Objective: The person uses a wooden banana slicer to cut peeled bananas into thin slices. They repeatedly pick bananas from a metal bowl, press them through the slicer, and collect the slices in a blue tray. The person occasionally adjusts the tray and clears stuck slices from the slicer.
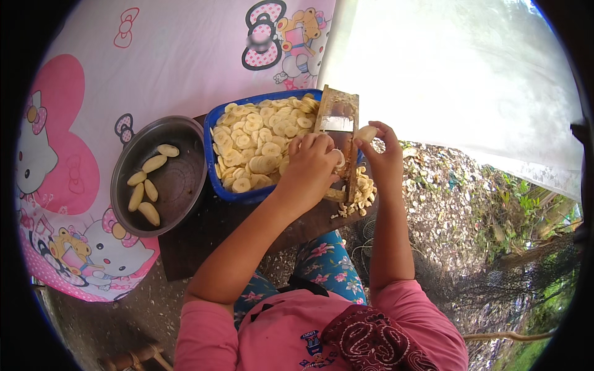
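Slicer point(344, 140), just above centre of the frame: long wooden frame, worn and stained, with a bright flat metal blade point(338, 123) set across; leaning over the right end of a blue plastic tub point(246, 196). In the tub, a heap of banana slices point(260, 139), thin, round to oval, cream-yellow with paler rims and moist-looking faces. Left of it, a round, deep, dull grey-brown basin point(180, 185) with a smooth rim, holding six whole bananas point(153, 163), peeled, plump, tapered and matt. At the slicer's lower right, a loose pile of scraps point(362, 190), small and irregular. Beneath, a dark table point(198, 241) with a flat top. Upper left, a smooth pink printed cloth point(167, 55); upper right, a plain white sheet point(433, 62), strongly lit. Hands apart, on either side of the slicer's lower half. Left hand point(309, 164): curled over the slicer, fingers closed about a pale banana piece point(339, 159), mostly hidden; firmness of grip impossible to tell. Right hand point(387, 153): just right of the slicer, thumb and fingertips pinching a peeled banana point(366, 133), smooth and blunt-ended, close beside the blade.
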### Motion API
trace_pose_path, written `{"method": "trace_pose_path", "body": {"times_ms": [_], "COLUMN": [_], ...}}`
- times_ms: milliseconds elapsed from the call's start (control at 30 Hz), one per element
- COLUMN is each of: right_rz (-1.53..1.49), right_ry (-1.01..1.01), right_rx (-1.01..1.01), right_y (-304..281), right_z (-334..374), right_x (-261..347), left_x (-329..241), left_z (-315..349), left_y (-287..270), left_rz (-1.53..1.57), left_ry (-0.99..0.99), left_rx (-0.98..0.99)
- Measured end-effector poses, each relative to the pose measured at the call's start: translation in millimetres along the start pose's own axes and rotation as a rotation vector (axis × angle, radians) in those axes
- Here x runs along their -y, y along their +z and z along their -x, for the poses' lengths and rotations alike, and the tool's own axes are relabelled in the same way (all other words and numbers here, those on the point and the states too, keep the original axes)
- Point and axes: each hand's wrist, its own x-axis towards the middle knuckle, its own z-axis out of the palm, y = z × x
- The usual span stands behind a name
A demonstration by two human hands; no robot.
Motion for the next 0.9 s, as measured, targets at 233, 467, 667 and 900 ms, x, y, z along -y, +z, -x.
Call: {"method": "trace_pose_path", "body": {"times_ms": [233, 467, 667, 900], "right_rz": [-0.013, 0.118, 0.289, 0.402], "right_ry": [-0.046, -0.129, -0.175, -0.157], "right_rx": [0.046, 0.174, 0.158, 0.153], "right_y": [4.3, 8.7, 17.5, 17.5], "right_z": [9.3, 14.5, -1.0, -8.8], "right_x": [9.1, 10.1, 7.5, 2.7], "left_x": [-0.2, 4.0, 29.6, 8.0], "left_z": [-0.3, 1.3, -10.2, 2.2], "left_y": [-0.8, -15.0, -41.4, -6.7], "left_rz": [0.005, 0.043, -0.254, 0.014], "left_ry": [0.006, 0.049, -0.206, -0.43], "left_rx": [0.007, -0.077, -0.217, 0.035]}}
